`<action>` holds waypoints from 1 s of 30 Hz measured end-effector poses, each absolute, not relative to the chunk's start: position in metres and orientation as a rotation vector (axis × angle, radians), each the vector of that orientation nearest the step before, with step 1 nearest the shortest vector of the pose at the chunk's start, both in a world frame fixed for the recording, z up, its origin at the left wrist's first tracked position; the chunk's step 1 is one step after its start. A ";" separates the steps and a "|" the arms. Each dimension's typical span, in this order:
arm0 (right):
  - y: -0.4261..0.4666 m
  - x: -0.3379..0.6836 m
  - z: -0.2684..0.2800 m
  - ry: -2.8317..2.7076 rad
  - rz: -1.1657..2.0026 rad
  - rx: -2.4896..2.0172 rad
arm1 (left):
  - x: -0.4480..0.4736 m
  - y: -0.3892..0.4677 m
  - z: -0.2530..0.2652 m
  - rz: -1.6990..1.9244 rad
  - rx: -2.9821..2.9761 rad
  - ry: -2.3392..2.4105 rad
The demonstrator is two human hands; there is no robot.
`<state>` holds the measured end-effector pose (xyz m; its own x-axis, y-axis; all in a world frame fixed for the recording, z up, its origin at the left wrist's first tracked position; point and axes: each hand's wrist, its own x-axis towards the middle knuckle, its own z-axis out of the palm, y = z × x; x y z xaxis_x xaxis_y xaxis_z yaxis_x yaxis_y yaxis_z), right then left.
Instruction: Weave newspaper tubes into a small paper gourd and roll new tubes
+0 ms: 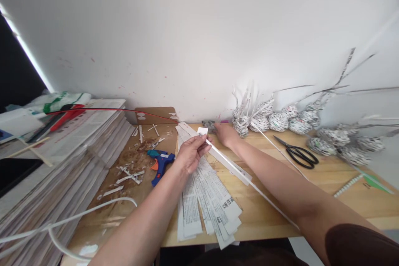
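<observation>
My left hand [193, 151] is closed, thumb and fingers pinching a thin rolled paper stick [243, 170] near its upper end. A small unrolled white flap of paper shows just above the fingertips. The long stick slants down to the right, passing below my right forearm. At the back of the table, my right hand [227, 135] reaches down beside a small crumpled grey thing [208, 124]; its fingers are mostly hidden, so their grip is unclear. Under and below my left hand lie fanned newspaper strips [212, 199].
A blue glue gun [162, 164] lies left among paper scraps [129, 176]. Stacked newspapers [102, 145] stand at far left, near a white cable [93, 208]. Black scissors [301, 156] and several woven paper shapes [279, 120] sit to the right. The wall closes off the back.
</observation>
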<state>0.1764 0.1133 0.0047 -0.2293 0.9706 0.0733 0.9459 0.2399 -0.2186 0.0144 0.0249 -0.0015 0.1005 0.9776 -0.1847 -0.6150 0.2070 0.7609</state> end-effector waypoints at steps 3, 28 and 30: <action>0.124 0.165 -0.004 -2.315 0.196 -1.873 | 0.014 0.026 -0.001 1.290 0.572 0.793; -0.047 0.227 0.015 -1.382 1.902 -1.293 | 0.007 0.029 0.008 1.383 0.501 0.778; -0.049 0.224 0.014 -1.538 1.662 -1.344 | 0.006 0.030 0.008 1.384 0.488 0.789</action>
<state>0.2236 -0.0486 0.0137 -0.3854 0.8658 -0.3191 0.2513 -0.2342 -0.9391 0.0060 0.0300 0.0082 -0.0009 0.9788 -0.2046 -0.6750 0.1504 0.7223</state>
